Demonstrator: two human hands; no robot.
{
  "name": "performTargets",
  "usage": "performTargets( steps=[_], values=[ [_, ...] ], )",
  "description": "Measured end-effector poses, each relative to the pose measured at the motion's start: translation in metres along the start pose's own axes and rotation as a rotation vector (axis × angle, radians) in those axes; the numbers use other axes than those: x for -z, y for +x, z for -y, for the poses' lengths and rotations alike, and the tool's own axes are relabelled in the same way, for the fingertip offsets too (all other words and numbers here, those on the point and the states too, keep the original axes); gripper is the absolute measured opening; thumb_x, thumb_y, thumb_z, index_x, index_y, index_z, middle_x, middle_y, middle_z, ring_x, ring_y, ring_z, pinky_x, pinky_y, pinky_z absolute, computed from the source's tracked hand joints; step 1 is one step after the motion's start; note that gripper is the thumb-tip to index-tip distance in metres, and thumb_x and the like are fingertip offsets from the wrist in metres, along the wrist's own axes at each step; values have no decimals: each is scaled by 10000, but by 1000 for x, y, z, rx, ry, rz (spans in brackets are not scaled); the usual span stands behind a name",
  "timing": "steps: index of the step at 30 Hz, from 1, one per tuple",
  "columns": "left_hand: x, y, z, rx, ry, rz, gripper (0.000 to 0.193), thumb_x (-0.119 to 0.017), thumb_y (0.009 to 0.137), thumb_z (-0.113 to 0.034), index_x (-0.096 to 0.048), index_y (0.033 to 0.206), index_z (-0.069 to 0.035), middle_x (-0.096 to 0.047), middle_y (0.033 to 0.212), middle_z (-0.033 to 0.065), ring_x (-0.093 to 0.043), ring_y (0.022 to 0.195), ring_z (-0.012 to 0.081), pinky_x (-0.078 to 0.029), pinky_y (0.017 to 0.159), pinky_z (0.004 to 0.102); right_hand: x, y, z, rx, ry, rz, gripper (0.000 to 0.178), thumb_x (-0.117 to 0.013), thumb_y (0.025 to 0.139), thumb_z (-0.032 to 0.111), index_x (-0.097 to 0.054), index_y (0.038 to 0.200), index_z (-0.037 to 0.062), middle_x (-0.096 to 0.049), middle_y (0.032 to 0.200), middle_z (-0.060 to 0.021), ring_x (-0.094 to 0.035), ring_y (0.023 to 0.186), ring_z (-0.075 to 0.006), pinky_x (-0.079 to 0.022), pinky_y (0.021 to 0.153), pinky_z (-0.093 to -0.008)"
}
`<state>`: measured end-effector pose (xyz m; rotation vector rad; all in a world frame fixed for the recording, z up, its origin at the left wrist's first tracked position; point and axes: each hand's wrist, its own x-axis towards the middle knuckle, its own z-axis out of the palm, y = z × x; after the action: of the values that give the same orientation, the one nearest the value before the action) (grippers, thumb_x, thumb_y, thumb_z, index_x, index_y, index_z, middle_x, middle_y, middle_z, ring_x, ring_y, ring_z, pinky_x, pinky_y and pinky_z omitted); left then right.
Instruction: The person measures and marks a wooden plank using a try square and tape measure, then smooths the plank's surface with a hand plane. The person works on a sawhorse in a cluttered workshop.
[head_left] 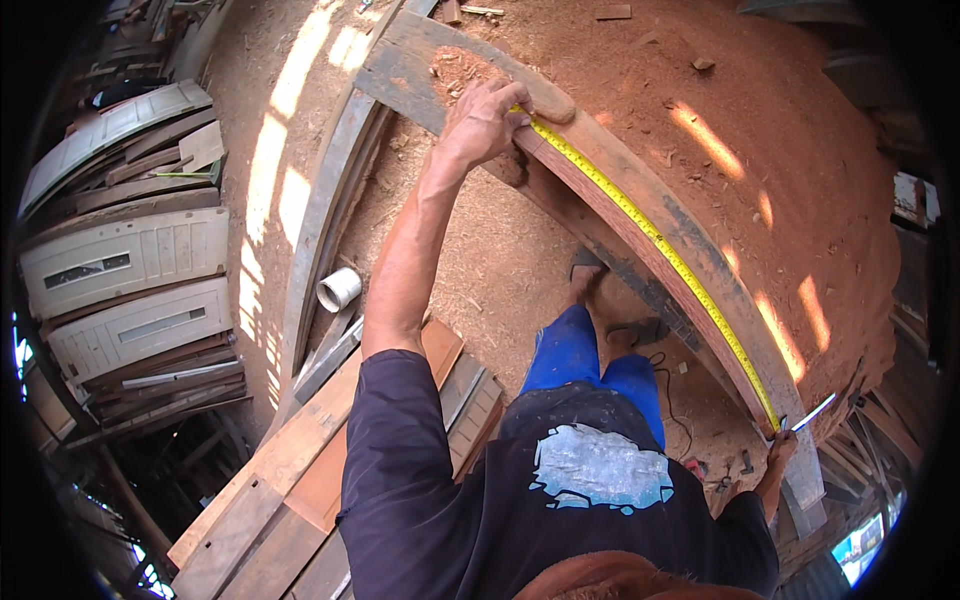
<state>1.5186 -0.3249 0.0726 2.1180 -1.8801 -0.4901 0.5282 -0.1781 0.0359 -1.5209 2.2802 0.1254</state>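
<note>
A yellow tape measure (650, 232) runs stretched along a reddish-brown wooden board (640, 243), which rests on a long weathered plank (700, 235). My left hand (482, 122) is closed on the tape at its far left end, thumb and finger pinching the blade. Whether the tape's case lies inside that hand is hidden. At the near right end, my right hand (778, 455) has its fingers closed at the tape and the board's end. A thin white stick (815, 412), perhaps a pencil, juts out beside those fingers. Most of the right hand is small and shadowed.
Wooden boards (290, 470) lie stacked at lower left, close to my left arm. Beside them is a short white pipe (339, 289). Pale panelled doors (130, 250) and planks are piled at far left. Sawdust covers the ground (480, 250), and a dark cord (672, 400) lies near my feet.
</note>
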Motion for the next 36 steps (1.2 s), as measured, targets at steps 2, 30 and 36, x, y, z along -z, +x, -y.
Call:
performTargets(
  steps=[2, 30, 36],
  values=[
    [-1, -2, 2, -17, -14, -18, 199, -799, 896, -181, -679, 1050, -148, -659, 988, 70, -631, 1005, 292, -509, 929, 443, 2, 1, -4, -10, 41, 2, 219, -698, 939, 81, -572, 764, 38, -526, 680, -18, -446, 616, -149, -383, 560, -360],
    [9, -9, -17, -14, 189, -65, 399, -808, 867, -202, -663, 1239, -187, -566, 1475, 195, -492, 1372, 429, -388, 1130, 527, -22, 20, -30, 111, 30, -26, 242, -701, 884, 111, -535, 726, 33, -515, 631, -53, -458, 580, -176, -397, 547, -391],
    [-55, -8, -173, -214, -57, -230, 506, -810, 870, -260, -637, 1332, -145, -577, 1444, 209, -523, 1324, 423, -360, 1131, 560, -31, 10, -29, 69, -382, 14, 324, -504, 979, 241, -705, 1045, -3, -712, 1022, -285, -668, 986, -488, -530, 865, -583]
  ],
)
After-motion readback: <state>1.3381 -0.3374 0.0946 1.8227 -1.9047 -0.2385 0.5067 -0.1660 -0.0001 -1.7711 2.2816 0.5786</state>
